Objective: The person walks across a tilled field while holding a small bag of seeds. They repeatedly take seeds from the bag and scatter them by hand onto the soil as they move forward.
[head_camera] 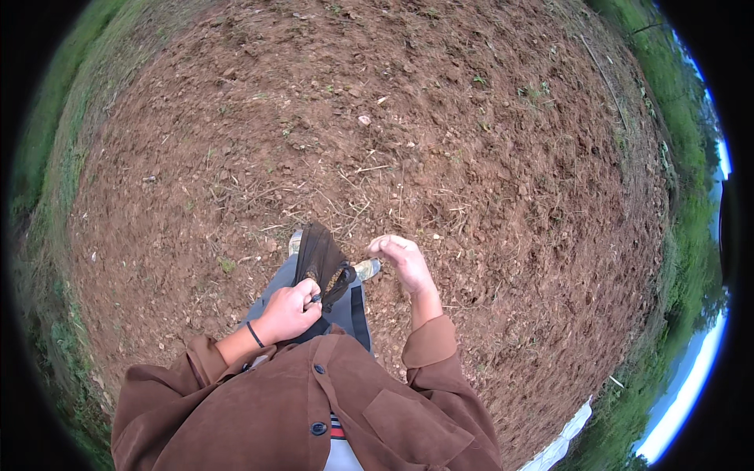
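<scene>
My left hand (291,309) grips the gathered edge of a dark brown-black bag (320,254), which hangs in front of my legs. Yellowish grains (337,279) show in the bag's opening; their exact kind is too small to tell. Out to the right of the bag, my right hand (403,259) is raised over the soil with its fingers curled and the thumb near them. Whether anything sits inside those fingers is hidden. Below both hands are my grey trousers (277,285) and a soiled shoe (368,269).
Reddish-brown tilled soil (283,129) with small clods spreads all around. Dry straw bits (353,215) lie just ahead of my feet. A thin stick (605,82) lies at the far right, near the green field margin. White sheeting (562,438) lies at lower right.
</scene>
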`<action>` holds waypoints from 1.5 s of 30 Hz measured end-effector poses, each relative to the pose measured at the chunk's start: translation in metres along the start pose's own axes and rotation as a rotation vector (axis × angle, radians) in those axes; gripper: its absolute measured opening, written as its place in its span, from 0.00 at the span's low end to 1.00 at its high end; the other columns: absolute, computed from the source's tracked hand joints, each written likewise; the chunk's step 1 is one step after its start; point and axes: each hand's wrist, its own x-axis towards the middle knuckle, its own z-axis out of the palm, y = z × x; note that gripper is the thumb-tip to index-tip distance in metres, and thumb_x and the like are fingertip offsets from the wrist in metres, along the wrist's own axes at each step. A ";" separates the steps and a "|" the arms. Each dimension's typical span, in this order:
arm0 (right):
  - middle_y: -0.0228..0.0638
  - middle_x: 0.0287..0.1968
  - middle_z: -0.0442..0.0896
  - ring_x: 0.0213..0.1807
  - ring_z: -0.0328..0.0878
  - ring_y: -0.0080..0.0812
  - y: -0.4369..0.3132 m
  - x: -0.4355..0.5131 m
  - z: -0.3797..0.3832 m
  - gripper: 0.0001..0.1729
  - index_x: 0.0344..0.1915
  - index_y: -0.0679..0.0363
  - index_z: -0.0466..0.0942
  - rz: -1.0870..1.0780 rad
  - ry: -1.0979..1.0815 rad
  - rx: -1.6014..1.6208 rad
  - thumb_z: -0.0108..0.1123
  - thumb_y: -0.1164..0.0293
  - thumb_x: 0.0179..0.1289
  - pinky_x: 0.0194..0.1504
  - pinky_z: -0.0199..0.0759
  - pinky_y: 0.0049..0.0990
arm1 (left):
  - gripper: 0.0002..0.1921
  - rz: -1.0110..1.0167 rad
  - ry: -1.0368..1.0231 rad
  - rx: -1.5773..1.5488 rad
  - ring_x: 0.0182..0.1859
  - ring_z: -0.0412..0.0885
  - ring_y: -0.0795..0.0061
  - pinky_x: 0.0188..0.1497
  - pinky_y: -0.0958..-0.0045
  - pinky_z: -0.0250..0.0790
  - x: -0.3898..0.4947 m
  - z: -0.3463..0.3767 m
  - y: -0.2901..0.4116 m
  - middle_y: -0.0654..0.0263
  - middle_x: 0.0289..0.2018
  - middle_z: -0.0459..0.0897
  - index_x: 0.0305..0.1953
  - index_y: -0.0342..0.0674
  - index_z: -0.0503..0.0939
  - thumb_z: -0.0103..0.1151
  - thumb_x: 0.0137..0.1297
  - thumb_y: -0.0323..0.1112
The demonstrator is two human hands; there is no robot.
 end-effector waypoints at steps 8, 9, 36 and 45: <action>0.36 0.25 0.74 0.23 0.68 0.27 0.103 -0.009 0.057 0.08 0.29 0.65 0.74 -0.256 -0.584 -0.897 0.47 0.75 0.57 0.22 0.64 0.25 | 0.08 0.290 -0.019 -0.071 0.13 0.66 0.70 0.17 0.70 0.55 -0.006 0.014 0.035 0.67 0.11 0.64 0.32 0.39 0.67 0.55 0.51 0.29; 0.36 0.25 0.74 0.23 0.68 0.27 0.104 -0.011 0.058 0.08 0.29 0.65 0.74 -0.215 -0.579 -0.898 0.47 0.75 0.58 0.22 0.63 0.24 | 0.07 0.282 -0.064 -0.049 0.16 0.71 0.62 0.18 0.64 0.59 -0.009 0.011 0.043 0.65 0.12 0.70 0.32 0.40 0.66 0.52 0.52 0.32; 0.30 0.21 0.65 0.14 0.53 0.16 -0.014 -0.015 0.000 0.08 0.39 0.64 0.68 0.035 0.090 0.656 0.40 0.75 0.61 0.12 0.44 0.12 | 0.07 0.129 0.204 -0.158 0.15 0.58 0.79 0.18 0.72 0.53 0.044 -0.042 0.017 0.67 0.11 0.61 0.27 0.37 0.67 0.54 0.51 0.29; 0.26 0.22 0.63 0.15 0.54 0.15 -0.019 0.083 -0.019 0.09 0.42 0.60 0.67 -0.236 0.432 0.565 0.43 0.67 0.67 0.13 0.45 0.12 | 0.05 -0.004 0.283 -0.224 0.15 0.57 0.85 0.17 0.75 0.52 0.077 -0.128 -0.065 0.72 0.10 0.62 0.28 0.37 0.68 0.53 0.52 0.27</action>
